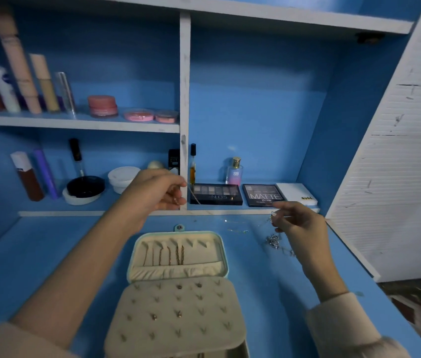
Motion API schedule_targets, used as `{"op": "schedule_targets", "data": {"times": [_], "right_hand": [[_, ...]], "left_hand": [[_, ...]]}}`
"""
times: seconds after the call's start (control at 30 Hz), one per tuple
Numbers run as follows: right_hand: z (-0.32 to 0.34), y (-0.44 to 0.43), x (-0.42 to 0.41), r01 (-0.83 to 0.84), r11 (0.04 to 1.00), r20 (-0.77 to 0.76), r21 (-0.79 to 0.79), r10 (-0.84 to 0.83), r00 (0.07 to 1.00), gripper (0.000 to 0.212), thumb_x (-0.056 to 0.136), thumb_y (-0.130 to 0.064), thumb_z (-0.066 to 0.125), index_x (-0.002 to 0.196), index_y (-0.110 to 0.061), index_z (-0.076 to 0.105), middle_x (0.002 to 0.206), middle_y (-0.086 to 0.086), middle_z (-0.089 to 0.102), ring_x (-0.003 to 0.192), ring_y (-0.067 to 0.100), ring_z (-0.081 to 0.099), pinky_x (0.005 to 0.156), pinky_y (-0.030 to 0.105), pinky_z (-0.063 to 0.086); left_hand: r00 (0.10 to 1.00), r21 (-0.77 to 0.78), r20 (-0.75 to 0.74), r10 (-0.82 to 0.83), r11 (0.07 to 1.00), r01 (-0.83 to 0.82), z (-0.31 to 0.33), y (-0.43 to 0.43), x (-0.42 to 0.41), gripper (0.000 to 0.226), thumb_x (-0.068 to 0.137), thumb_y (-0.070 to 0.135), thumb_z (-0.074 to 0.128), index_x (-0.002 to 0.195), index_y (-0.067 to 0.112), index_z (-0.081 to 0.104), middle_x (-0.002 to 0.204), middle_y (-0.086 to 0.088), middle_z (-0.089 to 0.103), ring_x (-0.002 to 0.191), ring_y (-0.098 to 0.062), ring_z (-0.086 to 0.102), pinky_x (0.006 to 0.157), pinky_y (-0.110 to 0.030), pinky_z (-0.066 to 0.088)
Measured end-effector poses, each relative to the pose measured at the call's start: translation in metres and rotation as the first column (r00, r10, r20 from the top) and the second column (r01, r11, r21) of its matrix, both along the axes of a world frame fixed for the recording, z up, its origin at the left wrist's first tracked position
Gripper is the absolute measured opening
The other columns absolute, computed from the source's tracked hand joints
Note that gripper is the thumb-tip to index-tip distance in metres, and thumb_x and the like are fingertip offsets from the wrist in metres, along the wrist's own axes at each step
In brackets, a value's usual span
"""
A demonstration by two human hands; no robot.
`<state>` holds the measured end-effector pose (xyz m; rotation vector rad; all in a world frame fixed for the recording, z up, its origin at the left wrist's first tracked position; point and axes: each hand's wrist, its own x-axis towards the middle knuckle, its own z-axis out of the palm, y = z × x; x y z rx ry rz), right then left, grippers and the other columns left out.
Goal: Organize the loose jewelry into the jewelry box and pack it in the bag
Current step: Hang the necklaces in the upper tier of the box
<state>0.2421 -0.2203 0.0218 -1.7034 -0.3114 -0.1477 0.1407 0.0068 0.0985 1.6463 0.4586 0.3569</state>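
Observation:
An open mint jewelry box (pixel 223 257) with a beige lining lies on the blue desk. Several gold chains (pixel 170 255) hang in its lid, and a beige earring panel (pixel 176 313) carries a few studs. A thin chain (pixel 205 209) stretches above the desk between my two hands. My left hand (pixel 155 189) pinches one end near the shelf divider, beyond the box. My right hand (pixel 297 219) pinches the other end, to the right of the box. A silver jewelry pile (pixel 274 241) lies under my right hand, with another fine chain (pixel 237 230) beside it.
Eyeshadow palettes (pixel 216 194) and a perfume bottle (pixel 234 171) stand on the low shelf behind the box. Jars, tubes and bottles (pixel 36 177) fill the left shelves. A white ribbed cabinet door (pixel 395 161) stands open at the right. No bag is in view.

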Motion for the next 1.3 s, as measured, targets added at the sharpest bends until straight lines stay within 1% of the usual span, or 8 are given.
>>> {"op": "schedule_targets", "data": {"times": [0.27,0.43,0.57,0.67,0.73,0.93,1.03,1.3], "right_hand": [[0.009,0.053,-0.043,-0.321,0.923,0.027,-0.214,0.334,0.942,0.041,0.077,0.012,0.063,0.080,-0.029,0.066,0.062,-0.005,0.062,0.057,0.012,0.060,0.064,0.030,0.054],[-0.003,0.072,-0.052,-0.323,0.873,0.023,-0.367,0.355,0.935,0.031,0.078,0.006,0.064,0.087,-0.024,0.065,0.064,0.001,0.069,0.060,0.006,0.059,0.060,0.011,0.044],[-0.001,0.071,-0.048,-0.262,0.767,0.039,-0.586,0.350,0.936,0.029,0.083,-0.007,0.065,0.104,-0.027,0.063,0.087,-0.004,0.068,0.076,0.011,0.059,0.062,0.015,0.046],[0.022,0.067,-0.046,-0.425,0.877,-0.067,-0.225,0.421,0.905,0.034,0.083,-0.007,0.068,0.108,-0.029,0.061,0.101,-0.007,0.066,0.070,0.007,0.054,0.059,0.012,0.041],[0.038,0.066,-0.048,-0.569,0.817,-0.197,0.092,0.575,0.794,0.030,0.085,-0.001,0.062,0.111,-0.017,0.064,0.095,0.006,0.070,0.064,0.010,0.056,0.054,0.018,0.041],[0.030,0.065,-0.038,-0.463,0.881,-0.199,0.094,0.472,0.859,0.014,0.089,-0.007,0.059,0.082,-0.007,0.071,0.057,0.006,0.059,0.049,0.012,0.047,0.048,0.020,0.039],[0.019,0.063,-0.027,-0.422,0.894,-0.149,-0.149,0.402,0.904,0.013,0.086,-0.008,0.066,0.077,-0.013,0.073,0.062,0.007,0.064,0.052,0.006,0.050,0.052,0.018,0.044],[-0.001,0.087,-0.020,-0.259,0.750,0.138,-0.609,0.422,0.896,0.011,0.083,-0.005,0.064,0.083,-0.008,0.074,0.080,0.005,0.072,0.073,0.015,0.064,0.071,0.023,0.052]], "left_hand": [[0.997,0.138,-0.017,-0.072,0.988,0.074,0.029,-0.006,0.001,0.007,0.090,0.011,0.058,0.085,0.008,0.062,0.061,-0.002,0.059,0.053,-0.013,0.059,0.061,-0.024,0.052],[0.992,0.156,-0.046,-0.119,0.980,0.125,0.031,-0.010,-0.002,0.007,0.090,0.012,0.058,0.085,0.010,0.063,0.061,-0.001,0.059,0.054,-0.013,0.057,0.061,-0.023,0.050],[0.984,0.176,-0.067,-0.163,0.969,0.173,0.026,-0.013,-0.002,0.009,0.090,0.012,0.059,0.083,0.011,0.064,0.059,0.000,0.059,0.051,-0.011,0.056,0.065,-0.027,0.051],[0.966,0.224,-0.103,-0.236,0.941,0.253,0.021,-0.015,-0.002,0.011,0.091,0.013,0.059,0.084,0.011,0.066,0.057,0.003,0.060,0.054,-0.011,0.057,0.065,-0.027,0.051],[0.958,0.233,-0.121,-0.261,0.930,0.283,0.016,-0.015,-0.001,0.011,0.091,0.013,0.059,0.085,0.010,0.067,0.057,0.002,0.059,0.055,-0.011,0.055,0.063,-0.025,0.051],[0.956,0.134,-0.151,-0.251,0.953,0.272,-0.015,0.004,-0.005,0.009,0.087,0.013,0.065,0.090,0.006,0.071,0.063,0.001,0.059,0.056,-0.010,0.055,0.063,-0.023,0.052],[0.947,0.112,-0.191,-0.259,0.953,0.283,-0.033,0.016,-0.009,0.008,0.085,0.014,0.068,0.090,0.009,0.071,0.070,-0.001,0.066,0.060,-0.007,0.059,0.066,-0.020,0.054],[0.985,0.629,-0.160,-0.056,0.764,0.146,-0.074,0.012,0.003,0.007,0.086,0.011,0.067,0.083,0.009,0.073,0.063,0.015,0.058,0.057,0.005,0.055,0.054,-0.004,0.041]]}}
